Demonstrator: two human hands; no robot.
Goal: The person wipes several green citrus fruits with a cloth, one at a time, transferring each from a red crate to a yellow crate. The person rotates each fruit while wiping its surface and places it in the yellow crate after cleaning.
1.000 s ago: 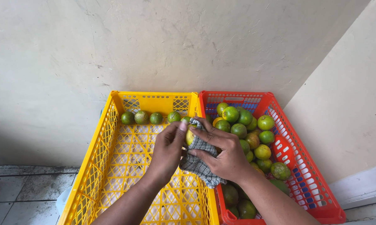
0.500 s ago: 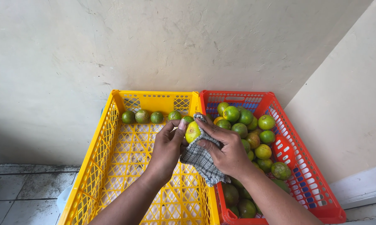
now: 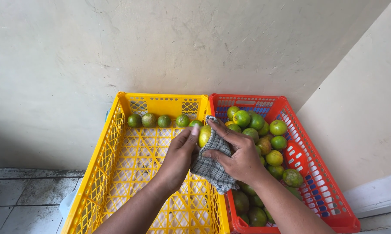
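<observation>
Above the yellow plastic lattice crate (image 3: 117,173), the left hand (image 3: 178,158) is gripping a round yellow-green citrus fruit (image 3: 204,135), while the right hand (image 3: 238,154) is pressing a grey checked cloth (image 3: 210,167) around it. Right of that crate, a red plastic crate (image 3: 321,190) is holding many green fruits (image 3: 264,143); five more (image 3: 163,121) are lying along the yellow crate's far wall.
</observation>
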